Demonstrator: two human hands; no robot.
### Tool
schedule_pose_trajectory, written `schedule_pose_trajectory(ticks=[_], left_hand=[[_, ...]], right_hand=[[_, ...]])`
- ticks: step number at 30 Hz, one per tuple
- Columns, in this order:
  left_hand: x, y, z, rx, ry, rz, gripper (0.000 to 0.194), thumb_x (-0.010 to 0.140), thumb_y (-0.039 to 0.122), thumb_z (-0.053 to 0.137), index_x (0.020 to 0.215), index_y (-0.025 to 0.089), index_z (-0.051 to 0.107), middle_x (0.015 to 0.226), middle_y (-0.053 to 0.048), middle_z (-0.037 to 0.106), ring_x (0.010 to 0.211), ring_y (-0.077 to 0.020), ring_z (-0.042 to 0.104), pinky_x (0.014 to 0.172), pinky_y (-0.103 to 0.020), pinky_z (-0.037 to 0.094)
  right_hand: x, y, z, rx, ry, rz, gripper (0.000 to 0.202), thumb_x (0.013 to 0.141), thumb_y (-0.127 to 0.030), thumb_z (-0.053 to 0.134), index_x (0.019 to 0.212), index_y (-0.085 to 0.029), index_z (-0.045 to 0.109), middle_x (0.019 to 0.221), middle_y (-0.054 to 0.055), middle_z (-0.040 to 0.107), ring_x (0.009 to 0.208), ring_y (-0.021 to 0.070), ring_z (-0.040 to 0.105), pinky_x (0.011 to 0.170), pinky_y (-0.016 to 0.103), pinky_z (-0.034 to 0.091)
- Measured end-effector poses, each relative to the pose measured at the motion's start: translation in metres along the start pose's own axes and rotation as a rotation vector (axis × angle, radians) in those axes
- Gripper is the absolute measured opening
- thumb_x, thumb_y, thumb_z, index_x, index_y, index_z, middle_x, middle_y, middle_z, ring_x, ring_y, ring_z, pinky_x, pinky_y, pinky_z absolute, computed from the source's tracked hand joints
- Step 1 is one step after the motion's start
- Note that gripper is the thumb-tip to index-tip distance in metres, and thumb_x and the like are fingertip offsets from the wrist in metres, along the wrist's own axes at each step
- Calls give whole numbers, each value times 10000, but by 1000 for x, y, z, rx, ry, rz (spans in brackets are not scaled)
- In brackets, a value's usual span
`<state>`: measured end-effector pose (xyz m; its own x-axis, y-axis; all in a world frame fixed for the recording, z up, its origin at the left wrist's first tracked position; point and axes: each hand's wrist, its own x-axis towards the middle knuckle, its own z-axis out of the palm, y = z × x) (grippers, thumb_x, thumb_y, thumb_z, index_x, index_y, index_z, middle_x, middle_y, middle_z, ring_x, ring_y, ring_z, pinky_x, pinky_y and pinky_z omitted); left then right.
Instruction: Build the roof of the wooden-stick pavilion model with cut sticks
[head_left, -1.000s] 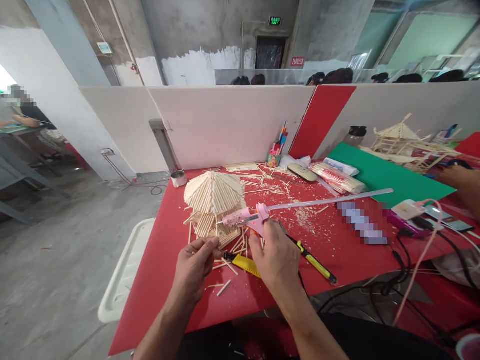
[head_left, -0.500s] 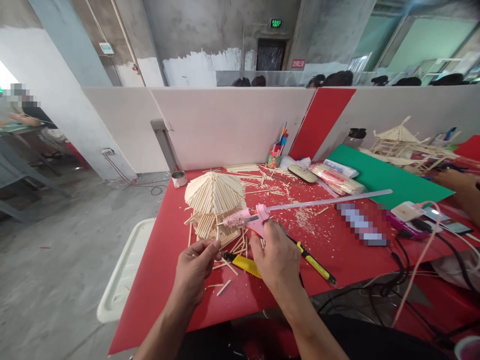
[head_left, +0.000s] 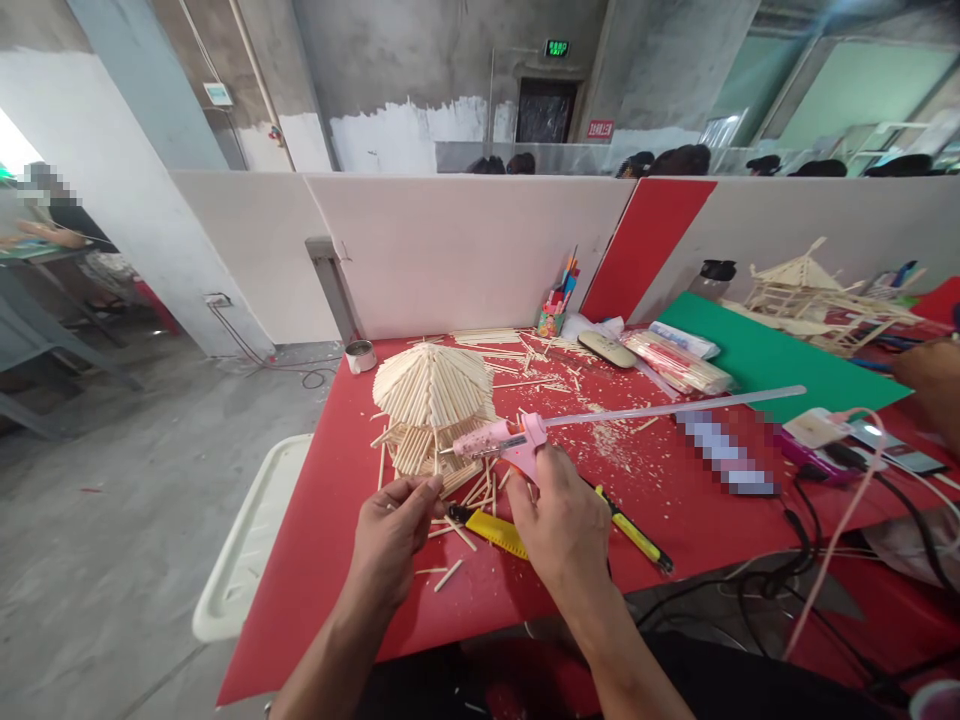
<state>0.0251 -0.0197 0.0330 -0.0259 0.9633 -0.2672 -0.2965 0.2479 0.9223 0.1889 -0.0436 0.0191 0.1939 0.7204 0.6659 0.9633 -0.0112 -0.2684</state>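
Glue gun (head_left: 491,438), grasped in right hand (head_left: 566,515), had shifted slightly rightward, frame centre, near stick-built pavilion (head_left: 432,395); left hand (head_left: 391,530) stayed pinched, contents indistinct. Gluing seemed paused.

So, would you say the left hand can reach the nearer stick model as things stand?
Probably yes: the stick model stands just beyond the left hand, with the glue gun farther right.
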Motion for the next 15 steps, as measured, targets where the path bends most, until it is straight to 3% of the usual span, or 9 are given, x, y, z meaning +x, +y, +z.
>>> schedule_pose_trajectory(ticks=[4, 8, 10, 13, 15], left_hand=[[2, 1, 1, -4, -19, 5, 373, 543, 430, 827, 577, 119, 623, 446, 18, 543, 335, 8, 230, 358, -165, 94], [4, 1, 1, 1, -29, 8, 359, 560, 422, 819, 573, 112, 639, 453, 8, 557, 338, 9, 224, 363, -172, 91], [5, 1, 0, -6, -32, 13, 346, 572, 415, 810, 595, 102, 664, 468, -4, 578, 338, 9, 230, 367, -175, 97], [6, 0, -1, -26, -35, 20, 328, 610, 412, 777, 638, 95, 696, 503, -20, 614, 328, 4, 252, 369, -183, 120], [5, 1, -2, -37, -48, 29, 302, 642, 395, 747, 641, 97, 697, 521, -23, 628, 322, 1, 266, 371, -187, 138]], right_hand=[[-3, 0, -2, -15, 26, 38, 261, 894, -366, 482, 1019, -164, 588, 749, 30, 624, 644, 161, 586, 527, 256, 336], [-9, 14, -6, -64, 56, 128, 415, 895, -516, 453, 1015, -145, 594, 762, 57, 636, 623, 183, 593, 512, 265, 343], [-14, 32, -9, -105, 26, 229, 495, 877, -580, 440, 1035, -137, 594, 783, 78, 649, 612, 202, 592, 500, 273, 340], [-24, 74, -11, -123, -123, 421, 582, 806, -648, 495, 1043, -127, 601, 791, 108, 664, 637, 239, 599, 500, 282, 355], [-30, 105, -11, -128, -202, 533, 610, 769, -609, 544, 1060, -77, 607, 853, 162, 673, 730, 280, 620, 555, 304, 402]])
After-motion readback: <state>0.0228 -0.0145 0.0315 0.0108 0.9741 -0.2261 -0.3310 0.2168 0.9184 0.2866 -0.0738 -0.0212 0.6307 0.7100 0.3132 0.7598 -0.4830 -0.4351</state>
